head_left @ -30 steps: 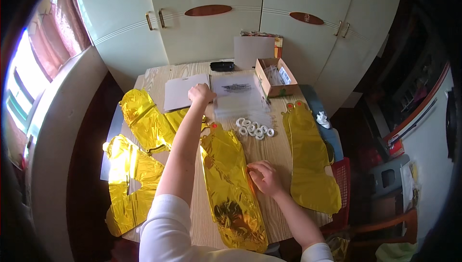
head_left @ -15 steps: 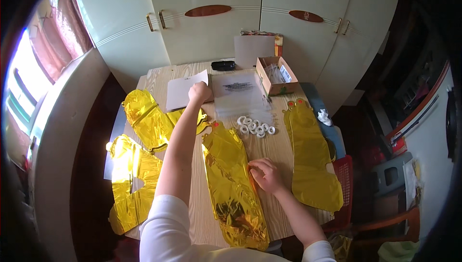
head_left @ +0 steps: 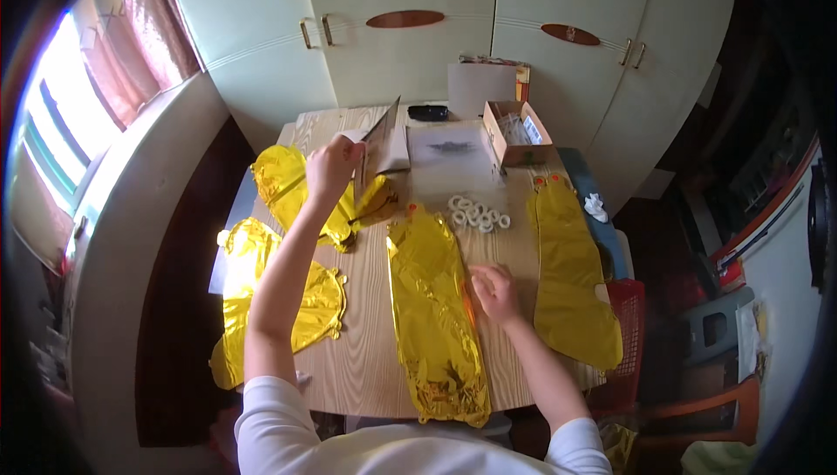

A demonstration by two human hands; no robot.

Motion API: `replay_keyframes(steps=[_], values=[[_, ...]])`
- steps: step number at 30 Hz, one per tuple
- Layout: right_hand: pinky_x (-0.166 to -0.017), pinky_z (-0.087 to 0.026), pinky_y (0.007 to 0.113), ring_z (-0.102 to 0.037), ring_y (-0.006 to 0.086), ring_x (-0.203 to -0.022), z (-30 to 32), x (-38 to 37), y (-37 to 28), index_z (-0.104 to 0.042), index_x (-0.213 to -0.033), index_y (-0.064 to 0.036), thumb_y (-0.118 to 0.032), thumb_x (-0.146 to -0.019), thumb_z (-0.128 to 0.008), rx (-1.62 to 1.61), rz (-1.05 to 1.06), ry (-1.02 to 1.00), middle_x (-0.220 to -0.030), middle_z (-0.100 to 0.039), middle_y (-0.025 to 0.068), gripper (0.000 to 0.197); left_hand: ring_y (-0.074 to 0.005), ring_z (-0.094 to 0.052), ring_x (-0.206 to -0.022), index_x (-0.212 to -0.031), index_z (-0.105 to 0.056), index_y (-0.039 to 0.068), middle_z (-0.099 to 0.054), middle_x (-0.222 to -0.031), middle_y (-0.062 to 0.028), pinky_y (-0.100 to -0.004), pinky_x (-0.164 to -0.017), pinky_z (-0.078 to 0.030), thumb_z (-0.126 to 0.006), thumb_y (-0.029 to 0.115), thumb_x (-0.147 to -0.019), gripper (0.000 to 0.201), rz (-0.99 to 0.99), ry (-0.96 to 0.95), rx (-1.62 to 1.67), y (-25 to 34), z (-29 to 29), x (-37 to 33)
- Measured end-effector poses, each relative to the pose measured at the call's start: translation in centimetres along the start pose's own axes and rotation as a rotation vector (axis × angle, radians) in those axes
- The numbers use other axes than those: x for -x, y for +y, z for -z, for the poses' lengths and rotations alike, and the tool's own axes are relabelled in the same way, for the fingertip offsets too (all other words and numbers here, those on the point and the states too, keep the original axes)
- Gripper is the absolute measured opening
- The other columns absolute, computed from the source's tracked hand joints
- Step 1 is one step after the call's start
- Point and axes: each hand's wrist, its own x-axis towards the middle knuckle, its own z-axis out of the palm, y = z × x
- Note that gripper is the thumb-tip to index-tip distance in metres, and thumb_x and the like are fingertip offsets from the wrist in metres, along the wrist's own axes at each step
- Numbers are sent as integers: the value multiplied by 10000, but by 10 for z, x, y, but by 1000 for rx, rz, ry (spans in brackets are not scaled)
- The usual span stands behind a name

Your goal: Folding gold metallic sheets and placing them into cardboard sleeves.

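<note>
My left hand (head_left: 335, 166), raised over the left back of the table, is closed on the edge of a thin grey card sheet (head_left: 382, 126), which is tilted up from the grey sheets (head_left: 394, 154) below. A flat gold foil balloon (head_left: 429, 300) lies lengthwise before me. Beside its right edge rests my right hand (head_left: 495, 293), fingers loosely apart and holding nothing; whether the fingertips touch the foil is hard to tell. More flat gold foil balloons lie to the left (head_left: 283, 183), at the near left (head_left: 244, 300) and on the right (head_left: 571, 274).
Several white tape rolls (head_left: 478, 213) sit beyond the middle balloon. Clear plastic sleeves (head_left: 453, 157) lie behind them, with a cardboard box (head_left: 526, 154) to their right and a black case (head_left: 428, 113) at the back. A red plastic basket (head_left: 626, 318) stands at the table's right side.
My left hand has pulled back toward me and up, lifting a card sheet off the grey pile. My right hand stays by the middle balloon. The whole view has shifted slightly.
</note>
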Motion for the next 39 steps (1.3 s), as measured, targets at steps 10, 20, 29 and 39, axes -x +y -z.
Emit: replay_keyframes(steps=[10, 20, 29, 39], values=[[-965, -456, 331, -540, 205, -1172, 24, -41, -136, -377, -1400, -18, -264, -949, -605, -1364, -568, -185, -1304, -537, 104, 563, -134, -627, -676, -673, -583, 88, -575, -706, -21, -276, -624, -542, -673, 122, -631, 105, -1009, 90, -99, 150, 107, 144], [-905, -485, 316, -595, 171, -1034, 16, -15, -43, -464, -1223, 1, 25, -885, -604, -753, -536, -138, -1160, -599, 111, 367, -336, -317, -1409, -1281, -588, 164, -491, -1416, -92, -537, -1144, -234, -641, 333, -882, 436, -496, -487, 22, 96, 71, 186], [-928, -475, 352, -602, 269, -1069, -29, 4, 34, -452, -1313, -4, -60, -848, -668, -458, -382, -23, -1152, -612, 158, 516, -358, -165, -1463, -1416, -478, 231, -337, -1537, -93, -601, -1155, -88, -563, 408, -926, 527, -236, -802, 77, 38, 22, 220], [-987, -438, 419, -506, 334, -1211, -11, 5, 8, -538, -1312, -79, -182, -831, -701, 143, -107, -66, -1320, -520, 173, 518, -330, -260, -1436, -1399, -494, 230, -396, -1501, -88, -599, -1148, -148, -571, 478, -893, 569, -274, -788, 17, 36, 24, 228]])
